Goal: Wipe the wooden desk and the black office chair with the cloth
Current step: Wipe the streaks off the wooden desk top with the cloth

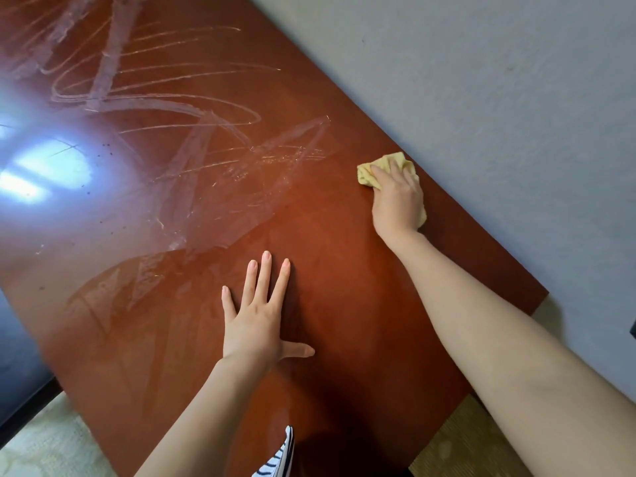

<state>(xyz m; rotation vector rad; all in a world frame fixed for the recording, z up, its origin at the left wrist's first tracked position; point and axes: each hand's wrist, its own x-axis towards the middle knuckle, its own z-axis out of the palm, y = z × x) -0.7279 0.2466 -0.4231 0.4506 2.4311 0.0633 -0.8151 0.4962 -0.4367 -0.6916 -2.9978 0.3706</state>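
Your small yellow scrunched-up cloth (366, 173) is soft and light. It will bend and bunch up any way you push it, and it cannot break. It may slip out from under your hand if you push too lightly, so keep your palm on the middle of the bunch and press down. It sits on the big shiny red-brown wooden desk (344, 287), near the far edge, close to the pale grey wall (481, 98). The desk top is hard and smooth, so the cloth should slide easily. Your right hand (399, 197) lies on top of the cloth with its fingers laid over it, pressing it onto the wood. I cannot see the thumb. Your left hand (258, 321) is wide open, fingers spread, flat on the desk. It holds nothing.
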